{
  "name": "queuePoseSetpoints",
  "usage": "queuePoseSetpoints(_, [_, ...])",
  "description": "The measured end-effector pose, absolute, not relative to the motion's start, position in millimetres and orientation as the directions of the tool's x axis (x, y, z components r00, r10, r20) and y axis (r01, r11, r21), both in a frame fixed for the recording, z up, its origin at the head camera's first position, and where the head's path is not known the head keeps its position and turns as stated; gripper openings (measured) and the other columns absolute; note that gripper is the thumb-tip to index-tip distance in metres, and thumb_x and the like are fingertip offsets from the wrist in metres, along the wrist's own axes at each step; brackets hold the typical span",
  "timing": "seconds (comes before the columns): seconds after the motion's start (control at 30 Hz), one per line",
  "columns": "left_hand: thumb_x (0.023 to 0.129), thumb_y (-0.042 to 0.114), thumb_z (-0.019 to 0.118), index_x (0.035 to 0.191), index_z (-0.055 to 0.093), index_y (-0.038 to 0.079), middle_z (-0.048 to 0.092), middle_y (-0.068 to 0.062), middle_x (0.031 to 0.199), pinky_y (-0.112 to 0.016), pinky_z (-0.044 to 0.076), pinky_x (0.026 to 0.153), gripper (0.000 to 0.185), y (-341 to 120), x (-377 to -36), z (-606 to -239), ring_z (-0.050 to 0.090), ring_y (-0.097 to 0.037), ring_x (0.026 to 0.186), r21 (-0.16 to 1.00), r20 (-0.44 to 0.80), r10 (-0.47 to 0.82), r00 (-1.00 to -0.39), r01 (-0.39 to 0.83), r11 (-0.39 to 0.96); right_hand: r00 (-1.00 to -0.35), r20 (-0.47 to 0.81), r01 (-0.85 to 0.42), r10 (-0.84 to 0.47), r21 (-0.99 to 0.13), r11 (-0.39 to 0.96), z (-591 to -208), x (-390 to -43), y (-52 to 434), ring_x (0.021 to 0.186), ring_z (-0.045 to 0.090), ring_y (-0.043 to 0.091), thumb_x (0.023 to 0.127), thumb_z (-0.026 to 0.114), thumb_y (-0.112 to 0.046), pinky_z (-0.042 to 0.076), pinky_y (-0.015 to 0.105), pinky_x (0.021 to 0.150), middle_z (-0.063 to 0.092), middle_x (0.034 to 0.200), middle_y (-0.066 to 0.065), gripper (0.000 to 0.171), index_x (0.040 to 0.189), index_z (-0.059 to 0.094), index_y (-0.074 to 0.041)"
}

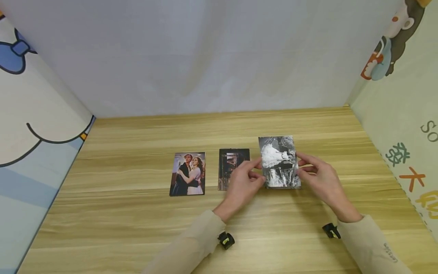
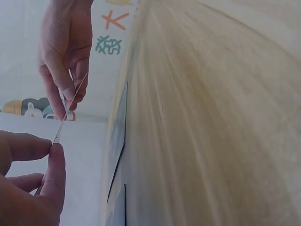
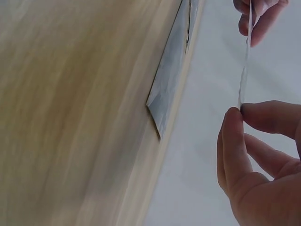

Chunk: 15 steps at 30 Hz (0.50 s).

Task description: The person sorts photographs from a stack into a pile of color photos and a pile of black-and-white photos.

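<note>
A black-and-white photo card (image 1: 278, 161) showing a pale dress is held up above the table between both hands. My left hand (image 1: 243, 183) pinches its left edge between thumb and fingers. On the opposite edge, my right hand (image 1: 323, 182) does the same. Seen edge-on in the right wrist view, the held card (image 3: 245, 70) looks thin and slightly bent. A dark photo card (image 1: 234, 160) lies just left of it, partly hidden behind my left hand. Further left lies a colour photo card (image 1: 188, 174) of an embracing couple.
The cards lie on a wood-grain table (image 1: 119, 213). A pale wall panel (image 1: 219, 57) closes off the back, and printed side panels stand left and right (image 1: 397, 125). Small black devices (image 1: 226, 240) sit at both sleeve cuffs.
</note>
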<state>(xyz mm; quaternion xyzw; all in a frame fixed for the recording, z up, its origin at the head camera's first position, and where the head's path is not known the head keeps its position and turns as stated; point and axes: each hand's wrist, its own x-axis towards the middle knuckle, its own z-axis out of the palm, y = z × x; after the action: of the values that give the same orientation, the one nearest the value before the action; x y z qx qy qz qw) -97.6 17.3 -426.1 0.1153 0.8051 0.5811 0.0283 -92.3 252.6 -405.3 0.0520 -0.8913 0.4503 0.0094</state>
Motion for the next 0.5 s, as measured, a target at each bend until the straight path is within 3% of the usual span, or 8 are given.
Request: queuePoseSetpoints(0.5, [0.085,-0.009,0.075,0.144,0.057,-0.002,0.067,-0.012,0.119,-0.016,0.057,0.071,0.063,26.9,-102.6,-432.1,0.067,-0.009,0.088,0.936,0.005,0.239,-0.971,0.089,0.34,-0.995,0.025,-0.082,-0.096,-0.745,0.662,-410.8,-98.4,262.4,0.111,0.068,0.043,0.096,0.068,-0.004,0.051,0.011,0.078,0.067,0.119,0.023,0.053,0.146,0.054,0.005])
